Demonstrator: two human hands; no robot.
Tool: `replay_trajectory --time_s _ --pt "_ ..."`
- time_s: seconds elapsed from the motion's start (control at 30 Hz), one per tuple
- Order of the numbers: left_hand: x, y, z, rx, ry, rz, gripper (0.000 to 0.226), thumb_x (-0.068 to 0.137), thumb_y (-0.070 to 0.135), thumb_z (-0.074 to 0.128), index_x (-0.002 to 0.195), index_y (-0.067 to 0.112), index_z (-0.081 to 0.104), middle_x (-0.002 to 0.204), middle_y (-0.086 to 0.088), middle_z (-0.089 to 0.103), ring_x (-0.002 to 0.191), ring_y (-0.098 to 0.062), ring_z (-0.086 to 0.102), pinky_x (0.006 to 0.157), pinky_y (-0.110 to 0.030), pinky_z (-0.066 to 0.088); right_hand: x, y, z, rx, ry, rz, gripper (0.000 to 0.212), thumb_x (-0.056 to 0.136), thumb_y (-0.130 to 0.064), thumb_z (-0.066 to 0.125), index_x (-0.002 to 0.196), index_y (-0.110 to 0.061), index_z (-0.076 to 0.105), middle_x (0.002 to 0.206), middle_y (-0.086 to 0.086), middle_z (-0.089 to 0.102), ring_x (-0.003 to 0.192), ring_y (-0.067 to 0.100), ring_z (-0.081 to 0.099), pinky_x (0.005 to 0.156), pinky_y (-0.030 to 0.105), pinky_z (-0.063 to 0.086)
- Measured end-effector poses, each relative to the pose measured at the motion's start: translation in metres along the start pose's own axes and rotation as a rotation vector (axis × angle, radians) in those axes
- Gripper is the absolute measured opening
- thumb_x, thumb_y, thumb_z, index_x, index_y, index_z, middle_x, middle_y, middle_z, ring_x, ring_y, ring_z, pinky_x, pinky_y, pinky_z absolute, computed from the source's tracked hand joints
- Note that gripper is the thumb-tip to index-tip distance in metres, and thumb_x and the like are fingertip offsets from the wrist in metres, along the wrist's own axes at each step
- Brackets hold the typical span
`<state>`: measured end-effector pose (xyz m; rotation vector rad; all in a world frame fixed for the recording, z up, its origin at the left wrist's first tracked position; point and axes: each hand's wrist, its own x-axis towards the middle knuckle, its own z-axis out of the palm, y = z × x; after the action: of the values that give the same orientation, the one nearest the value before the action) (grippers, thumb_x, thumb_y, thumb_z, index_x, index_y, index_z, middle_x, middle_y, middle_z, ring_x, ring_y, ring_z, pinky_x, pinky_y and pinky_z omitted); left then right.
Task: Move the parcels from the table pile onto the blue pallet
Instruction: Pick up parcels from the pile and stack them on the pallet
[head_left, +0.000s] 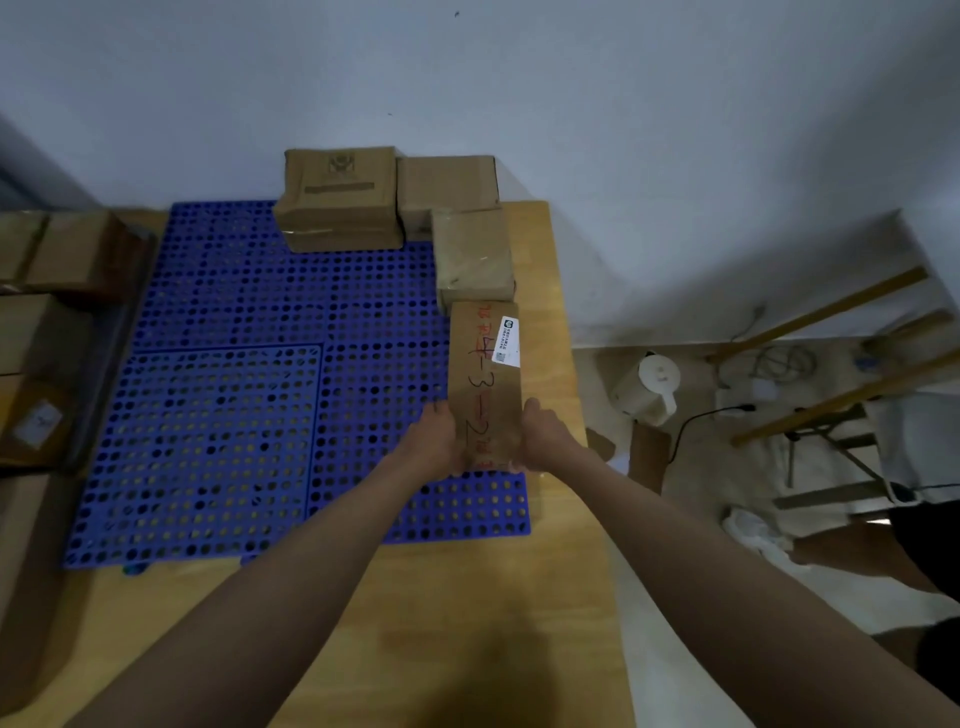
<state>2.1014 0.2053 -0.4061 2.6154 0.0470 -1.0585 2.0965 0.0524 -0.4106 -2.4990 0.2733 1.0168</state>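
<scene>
cardboard parcel (485, 374) sits at the blue pallet's (234, 415) right edge, left hand (439, 441) and right hand (543, 439) clamped on its near end; slide it snug behind the taped box (472, 257).

A white kettle (649, 391) sat on the floor to the right of the table. A black cord (698, 422) lay beside it. Long wooden sticks (831, 312) leaned near the grey wall (623, 104). A flat piece of cardboard (649, 457) lay close to the kettle.
</scene>
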Motion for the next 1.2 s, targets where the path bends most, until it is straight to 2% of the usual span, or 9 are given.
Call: replay_trajectory --time_s 0.13,0.27,0.43,0.57,0.77,0.9,1.0,1.07,1.2 --pt "0.000 -0.002 -0.001 0.013 -0.042 0.016 0.109 0.078 0.018 0.082 0.154 0.000 0.005 0.157 -0.016 0.020 0.140 -0.033 0.033 0.112 -0.040 0.035 -0.002 -0.002 0.000 0.005 0.016 0.022 0.075 0.072 -0.007 0.084 0.129 -0.005 0.037 0.126 0.016 0.050 0.117 0.035 0.054 0.092 0.043 0.052" --pt "-0.009 -0.003 -0.007 0.128 -0.107 0.015 0.117 0.078 0.027 0.082 0.153 -0.003 -0.003 0.159 -0.018 0.017 0.141 -0.033 0.031 0.111 -0.038 0.036 -0.017 -0.004 -0.004 -0.073 0.095 -0.006 0.054 0.080 -0.009 0.076 0.122 -0.006 0.042 0.118 0.012 0.054 0.106 0.031 0.059 0.078 0.037 0.051" --pt "-0.034 -0.012 -0.028 0.225 -0.208 -0.003 0.073 0.083 0.030 0.077 0.140 0.005 0.039 0.131 -0.011 0.050 0.115 -0.028 0.054 0.090 -0.035 0.049 -0.049 -0.026 -0.029 -0.214 0.143 -0.036 0.042 0.084 -0.009 0.069 0.121 -0.007 0.049 0.103 0.005 0.054 0.094 0.024 0.058 0.073 0.034 0.048" --pt "-0.071 -0.038 -0.059 0.228 -0.136 0.013 0.068 0.088 0.029 0.073 0.143 0.010 0.038 0.140 -0.009 0.046 0.123 -0.030 0.051 0.101 -0.041 0.046 -0.084 -0.072 -0.043 -0.378 0.119 -0.176 0.041 0.087 -0.013 0.068 0.124 -0.006 0.051 0.119 0.013 0.058 0.100 0.030 0.063 0.075 0.038 0.055" --pt "-0.151 -0.137 -0.100 0.158 0.030 -0.050 0.058 0.090 0.028 0.071 0.138 0.009 0.046 0.139 -0.011 0.052 0.122 -0.030 0.053 0.102 -0.043 0.045 -0.134 -0.181 -0.016 -0.600 0.012 -0.436 0.025 0.092 -0.017 0.067 0.105 -0.009 0.047 0.100 0.010 0.053 0.085 0.027 0.055 0.069 0.037 0.046" --pt "-0.211 -0.227 -0.107 0.121 0.070 -0.121 0.028 0.092 0.031 0.068 0.108 0.019 0.048 0.110 -0.012 0.052 0.093 -0.026 0.050 0.097 -0.046 0.048 -0.172 -0.251 0.028 -0.659 -0.014 -0.550 0.019 0.093 -0.014 0.064 0.101 -0.012 0.047 0.099 0.010 0.049 0.080 0.026 0.049 0.068 0.038 0.042" --pt "-0.257 -0.286 -0.103 0.115 0.111 -0.161 0.025 0.093 0.032 0.066 0.109 0.020 0.051 0.101 -0.008 0.046 0.084 -0.023 0.048 0.088 -0.039 0.047 -0.198 -0.295 0.067 -0.732 -0.047 -0.598 0.027 0.094 -0.020 0.064 0.115 -0.008 0.052 0.111 0.011 0.057 0.090 0.027 0.057 0.075 0.039 0.049" --pt "-0.284 -0.319 -0.096 0.111 0.162 -0.198 0.036 0.090 0.034 0.068 0.118 0.014 0.057 0.111 -0.012 0.055 0.096 -0.025 0.057 0.083 -0.035 0.044 -0.215 -0.320 0.092 -0.768 -0.049 -0.635 0.033 0.094 -0.023 0.065 0.121 -0.009 0.053 0.117 0.010 0.060 0.094 0.025 0.060 0.076 0.037 0.050" --pt "-0.332 -0.374 -0.079 0.072 0.231 -0.308 0.054 0.092 0.041 0.064 0.133 0.007 0.055 0.139 -0.010 0.051 0.126 -0.027 0.050 0.100 -0.036 0.044 -0.246 -0.360 0.141 -0.813 -0.064 -0.701 0.031 0.094 -0.022 0.064 0.121 -0.010 0.053 0.116 0.011 0.061 0.082 0.021 0.053 0.066 0.033 0.044"
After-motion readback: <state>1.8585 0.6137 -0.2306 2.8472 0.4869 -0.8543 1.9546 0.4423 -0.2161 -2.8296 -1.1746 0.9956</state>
